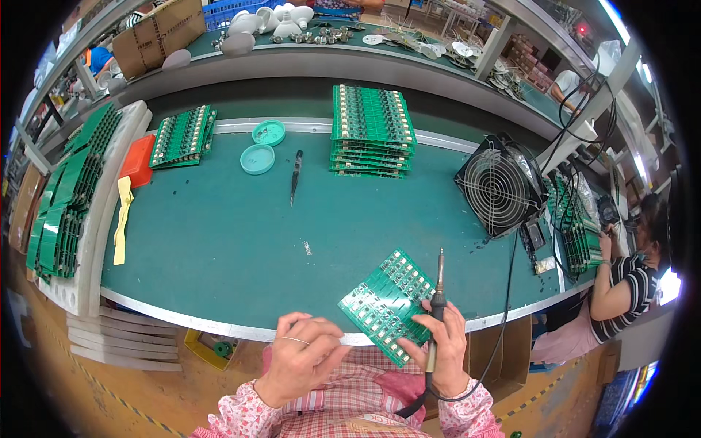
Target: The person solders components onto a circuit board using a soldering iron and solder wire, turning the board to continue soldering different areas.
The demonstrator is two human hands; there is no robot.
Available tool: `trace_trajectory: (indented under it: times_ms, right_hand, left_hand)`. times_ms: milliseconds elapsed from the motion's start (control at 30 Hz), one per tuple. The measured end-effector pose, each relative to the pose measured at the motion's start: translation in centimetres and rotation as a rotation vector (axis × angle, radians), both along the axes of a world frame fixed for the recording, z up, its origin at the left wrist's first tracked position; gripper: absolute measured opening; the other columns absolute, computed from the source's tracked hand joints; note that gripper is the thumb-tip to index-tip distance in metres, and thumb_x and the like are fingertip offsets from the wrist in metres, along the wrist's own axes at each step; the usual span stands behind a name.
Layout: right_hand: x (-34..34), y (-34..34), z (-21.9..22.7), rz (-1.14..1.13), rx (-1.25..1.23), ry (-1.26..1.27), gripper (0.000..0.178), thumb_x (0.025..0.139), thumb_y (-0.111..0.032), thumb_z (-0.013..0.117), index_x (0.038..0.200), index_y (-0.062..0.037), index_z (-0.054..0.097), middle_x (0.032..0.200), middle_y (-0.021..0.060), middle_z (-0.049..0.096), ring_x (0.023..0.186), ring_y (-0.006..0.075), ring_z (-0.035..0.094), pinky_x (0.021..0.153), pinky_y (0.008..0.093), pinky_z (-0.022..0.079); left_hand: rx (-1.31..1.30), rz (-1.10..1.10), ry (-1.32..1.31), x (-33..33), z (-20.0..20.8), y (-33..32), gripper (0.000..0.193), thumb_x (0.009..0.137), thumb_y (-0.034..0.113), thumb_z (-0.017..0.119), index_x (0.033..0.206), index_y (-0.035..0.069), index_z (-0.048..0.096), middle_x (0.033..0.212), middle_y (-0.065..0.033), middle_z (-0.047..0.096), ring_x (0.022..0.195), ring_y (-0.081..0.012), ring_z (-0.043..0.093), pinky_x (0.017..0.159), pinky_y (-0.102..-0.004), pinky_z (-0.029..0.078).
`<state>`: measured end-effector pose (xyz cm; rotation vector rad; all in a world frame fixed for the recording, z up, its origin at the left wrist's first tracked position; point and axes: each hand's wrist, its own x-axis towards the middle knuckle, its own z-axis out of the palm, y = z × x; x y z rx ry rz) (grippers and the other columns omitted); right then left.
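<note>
My right hand [448, 343] grips a soldering iron [437, 310], its metal tip pointing up and away from me. The thumb and fingers of that hand also touch the right side of a green circuit board panel [387, 303]. This panel lies tilted over the front table edge, with rows of small white and dark parts on it. My left hand [303, 358] is just left of the panel, apart from it. Its fingers are loosely bent and apart, and nothing shows in them. A black cable runs from the iron's lower end.
Behind stand a stack of circuit boards [372, 128], two round turquoise containers [258, 159], tweezers [296, 179] and a smaller board pile [182, 137]. A fan [500, 190] stands right. Left are an orange bin [136, 162] and stacked panels [66, 201]. Another person [621, 292] sits at right.
</note>
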<state>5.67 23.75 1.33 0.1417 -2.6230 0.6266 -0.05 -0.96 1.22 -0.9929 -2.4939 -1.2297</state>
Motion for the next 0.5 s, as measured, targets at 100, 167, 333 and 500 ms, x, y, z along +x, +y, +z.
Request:
trace_trajectory:
  times_ms: [100,167,333,500]
  right_hand:
    - [-0.9,1.5,0.3,0.116,-0.031,-0.03,0.049,0.067,-0.022,0.087,0.109,-0.0092,0.065,0.112,0.0138,0.065,0.107,0.0324,0.062,0.103,0.0504,0.043]
    - [-2.0,2.8,0.8,0.179,-0.033,-0.045,0.05,0.067,-0.022,0.087,0.111,-0.0093,0.065,0.112,0.0139,0.065,0.106,0.0326,0.062,0.102,0.0497,0.043]
    - [-3.4,4.4,1.9,0.236,-0.029,-0.06,0.056,0.068,-0.024,0.087,0.116,-0.006,0.064,0.11,0.0144,0.066,0.102,0.0335,0.063,0.098,0.048,0.046]
    - [-1.2,2.1,2.0,0.154,-0.147,0.155,0.036,0.076,0.003,0.075,0.11,-0.0049,0.067,0.072,0.0042,0.068,0.061,0.0186,0.063,0.056,0.0284,0.049]
  left_hand:
    - [0.034,0.06,0.002,-0.2,-0.8,0.2,0.013,0.077,0.006,0.074,0.08,0.009,0.062,0.094,-0.0003,0.069,0.09,-0.0186,0.066,0.088,-0.0397,0.043]
    - [0.046,0.082,0.016,-0.4,-1.1,0.7,0.012,0.077,0.004,0.073,0.08,0.008,0.062,0.095,-0.0005,0.07,0.091,-0.0193,0.066,0.087,-0.0396,0.043]
    - [0.035,0.087,0.064,-0.5,-1.6,1.2,0.012,0.076,0.001,0.069,0.081,0.006,0.06,0.101,-0.0026,0.07,0.096,-0.0221,0.067,0.087,-0.0404,0.045]
    - [0.026,0.076,0.067,-0.6,-1.6,1.5,0.01,0.076,0.002,0.068,0.08,0.005,0.059,0.102,-0.004,0.07,0.1,-0.0227,0.067,0.088,-0.0406,0.045]
